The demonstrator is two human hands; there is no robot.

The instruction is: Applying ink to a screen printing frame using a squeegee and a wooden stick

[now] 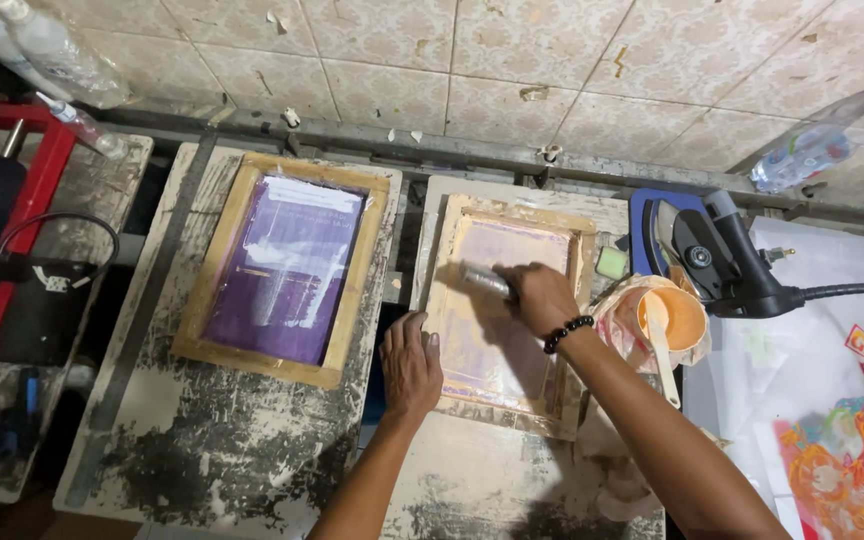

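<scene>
My right hand [540,297], with a black bead bracelet at the wrist, grips a blurred squeegee [480,280] and presses it on the upper part of a wooden-framed printing screen [562,390] with pale pink mesh. My left hand [410,365] lies flat on that frame's left edge, fingers apart, holding it down. A second wooden-framed screen [214,265] with purple mesh lies on the paint-stained board to the left, untouched.
A bowl of orange paste [687,318] with a pale spatula in it sits right of the frame. Beyond it lie a black heat gun [727,262] with a cable and printed sheets [842,450]. Plastic bottles [822,140] lean on the tiled wall. A red stand [22,210] is at the left.
</scene>
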